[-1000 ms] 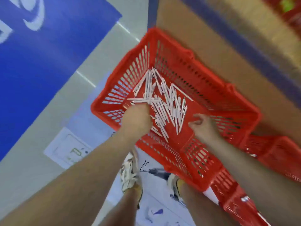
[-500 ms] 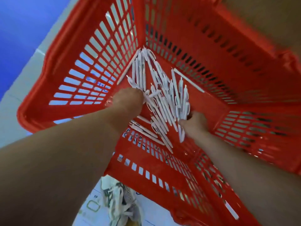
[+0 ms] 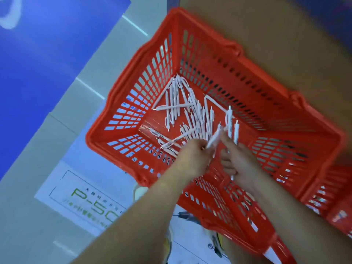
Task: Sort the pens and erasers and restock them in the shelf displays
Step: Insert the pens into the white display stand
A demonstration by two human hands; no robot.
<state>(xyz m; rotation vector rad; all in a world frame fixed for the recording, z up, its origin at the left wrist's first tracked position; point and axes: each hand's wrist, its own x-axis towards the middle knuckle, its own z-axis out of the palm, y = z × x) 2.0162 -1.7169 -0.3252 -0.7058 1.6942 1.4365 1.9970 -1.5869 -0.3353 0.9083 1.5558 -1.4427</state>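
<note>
Pinching one white pen (image 3: 213,139) by its lower end, the left hand (image 3: 192,156) kept its fingers curled round the barrel, low inside the red basket (image 3: 205,29). From that grip the pen slanted up and away toward the right hand (image 3: 241,161), whose forefinger reached up to touch the pen's upper part. Blur hid whether the rest of that hand held anything, though a white sliver showed beneath its palm.

Beyond the grip, the loose pens (image 3: 197,120) lay crossed and scattered on the basket's bottom, a few just left of the left hand's knuckles and two just past the right hand's fingertips. Right of the grip, a second red basket (image 3: 335,206) sat against the first. Brown cardboard (image 3: 276,25) lay beyond both. Left of the grip, well outside the basket, was a floor label (image 3: 85,202) with green lettering.
</note>
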